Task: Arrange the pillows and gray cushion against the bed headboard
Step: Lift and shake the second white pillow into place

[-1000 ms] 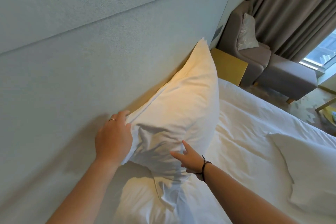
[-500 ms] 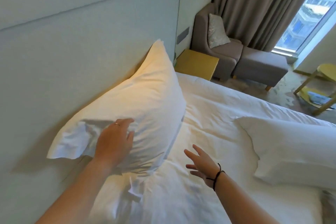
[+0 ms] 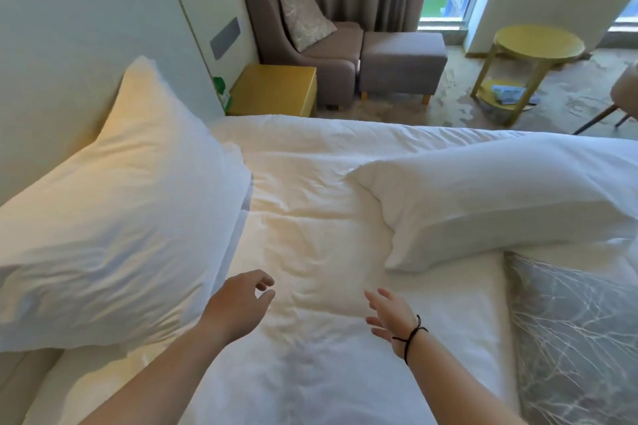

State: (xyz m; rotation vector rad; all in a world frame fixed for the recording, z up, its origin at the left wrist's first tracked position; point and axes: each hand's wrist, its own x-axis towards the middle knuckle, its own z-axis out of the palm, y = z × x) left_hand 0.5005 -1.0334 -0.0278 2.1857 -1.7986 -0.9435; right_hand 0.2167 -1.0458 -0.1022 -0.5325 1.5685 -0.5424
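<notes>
A white pillow (image 3: 117, 210) leans against the pale headboard (image 3: 69, 45) at the left. A second white pillow (image 3: 500, 197) lies flat on the bed at the right. Below it, at the lower right, lies the gray cushion (image 3: 573, 331) with a branch pattern, partly under that pillow. My left hand (image 3: 238, 304) hovers over the white duvet (image 3: 310, 235) just right of the leaning pillow, fingers loosely curled, holding nothing. My right hand (image 3: 390, 317), with a black band at the wrist, is spread open above the duvet, empty.
A yellow nightstand (image 3: 276, 90) stands beyond the bed by the wall. Behind it are a gray armchair (image 3: 310, 45) with a patterned cushion (image 3: 303, 14), a footstool (image 3: 400, 62), a round yellow side table (image 3: 535, 48), curtains and a window.
My left hand has let go of the leaning pillow and moved right over the duvet. My view has swung right, bringing the second pillow and the gray cushion into sight.
</notes>
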